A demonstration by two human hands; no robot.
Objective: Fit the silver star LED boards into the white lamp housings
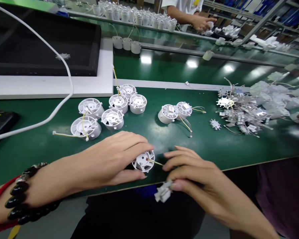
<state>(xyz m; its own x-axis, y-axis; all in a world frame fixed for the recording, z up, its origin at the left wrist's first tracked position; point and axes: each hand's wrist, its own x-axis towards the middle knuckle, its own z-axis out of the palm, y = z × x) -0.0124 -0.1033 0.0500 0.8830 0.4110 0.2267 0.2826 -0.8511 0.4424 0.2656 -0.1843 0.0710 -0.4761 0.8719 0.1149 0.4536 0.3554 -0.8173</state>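
My left hand (114, 159) is wrapped round a white round fan housing (144, 161) at the front edge of the green table (137, 132). A yellowish wire (154, 162) runs from that housing toward the fingers of my right hand (194, 176). Between the right thumb and a finger is a small grey-white star-shaped part (163, 192), hanging just off the table's edge. Several white fan housings (112, 118) stand behind my left hand, some with wires. Two more housings (168, 113), topped with silvery star-shaped parts, stand right of the middle.
A pile of star-shaped parts with wires (249, 114) lies at the right, beside stacked translucent housings (274, 94). A white cable (68, 71) curves across the left, near a black tray (45, 43). Behind the glass shelf, another person's hand (201, 23) shows; a hand is at the right edge.
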